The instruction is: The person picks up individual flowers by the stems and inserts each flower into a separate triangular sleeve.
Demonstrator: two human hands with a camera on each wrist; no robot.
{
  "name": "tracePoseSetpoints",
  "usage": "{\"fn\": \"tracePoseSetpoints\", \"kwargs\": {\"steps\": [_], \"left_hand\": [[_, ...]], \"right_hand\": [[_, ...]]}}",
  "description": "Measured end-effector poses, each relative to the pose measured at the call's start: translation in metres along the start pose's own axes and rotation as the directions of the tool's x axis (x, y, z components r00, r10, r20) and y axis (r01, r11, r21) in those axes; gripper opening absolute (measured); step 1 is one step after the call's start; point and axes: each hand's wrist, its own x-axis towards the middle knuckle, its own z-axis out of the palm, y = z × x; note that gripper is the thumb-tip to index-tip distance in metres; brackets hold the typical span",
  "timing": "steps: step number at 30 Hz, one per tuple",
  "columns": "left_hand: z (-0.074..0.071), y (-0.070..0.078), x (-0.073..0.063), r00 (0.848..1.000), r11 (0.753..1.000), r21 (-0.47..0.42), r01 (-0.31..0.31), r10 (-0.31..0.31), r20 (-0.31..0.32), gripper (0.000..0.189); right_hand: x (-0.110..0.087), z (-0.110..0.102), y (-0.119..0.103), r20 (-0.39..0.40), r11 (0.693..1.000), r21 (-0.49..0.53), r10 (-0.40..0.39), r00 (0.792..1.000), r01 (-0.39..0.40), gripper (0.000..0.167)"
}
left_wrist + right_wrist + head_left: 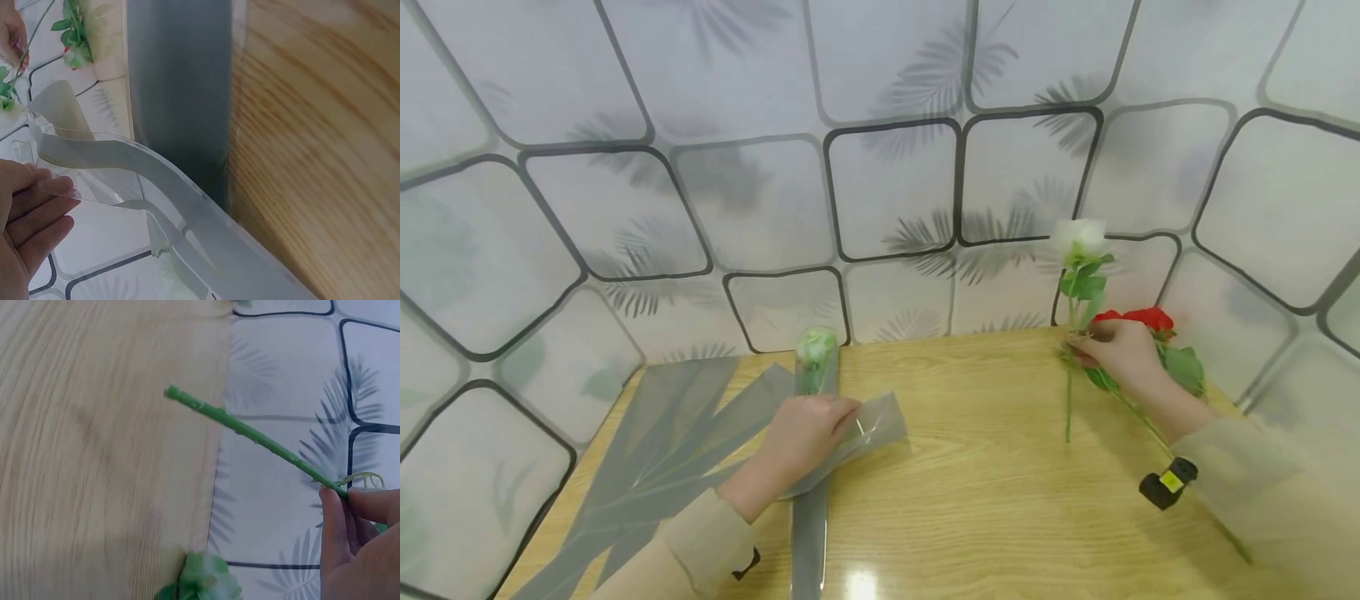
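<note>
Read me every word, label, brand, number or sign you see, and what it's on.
No text can be read in any view.
Yellow label on the black device at the right wrist: too small and blurred to read.
Wraps and wall: no lettering visible.

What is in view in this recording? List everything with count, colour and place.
Table: one, light wood, below the hands
Walls: three sides, whitish with dark outlines, around the table
Held rose: one, white, right
Red blooms: count unclear, red, table's far right
Lying rose: one, white, mid-table
Held strip: one, grey, middle
Other strips: several, grey, left and mid-table
Wrist cameras: two, black, wrists
Cuffs: two, cream, forearms
Left hand: one, bare, middle
Right hand: one, bare, right
</note>
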Motion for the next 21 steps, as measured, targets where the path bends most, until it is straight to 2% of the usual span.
{"fn": "tracePoseSetpoints", "kwargs": {"steps": [2,4,7,9,11,14,17,21], "left_hand": [[0.0,0.0,0.0,1.0,1.0,-0.004,0.006,-0.006,0.008,0.004],[0.0,0.0,0.0,1.0,1.0,-0.005,0.009,-0.009,0.012,0.003],[0.0,0.0,0.0,1.0,1.0,-0.004,0.009,-0.009,0.012,0.003],[0.0,0.001,0.0,1.0,1.0,-0.004,0.007,-0.007,0.01,0.004],[0.0,0.001,0.001,1.0,1.0,-0.009,0.008,-0.008,0.01,0.004],[-0.001,0.001,0.001,1.0,1.0,-0.013,0.011,-0.011,0.012,0.004],[-0.001,0.001,0.001,1.0,1.0,-0.015,0.017,-0.017,0.016,0.005],[-0.002,0.002,0.001,0.999,1.0,-0.01,0.025,-0.025,0.025,0.005]], "right_hand": [[0.002,0.004,-0.002,0.044,0.984,0.163,0.066,0.997,-0.073,0.056],[0.004,0.007,-0.003,0.091,0.945,0.299,0.112,0.989,-0.135,0.055],[0.003,0.014,-0.005,0.149,0.852,0.482,0.149,0.978,-0.203,0.039],[0.002,0.02,-0.007,0.169,0.764,0.602,0.163,0.972,-0.233,0.026],[0.0,0.026,-0.009,0.175,0.692,0.678,0.175,0.969,-0.247,0.015],[-0.004,0.034,-0.014,0.181,0.617,0.741,0.199,0.963,-0.266,0.009],[-0.006,0.042,-0.016,0.186,0.586,0.759,0.219,0.958,-0.282,0.01],[-0.008,0.052,-0.017,0.184,0.584,0.76,0.227,0.956,-0.285,0.02]]}}
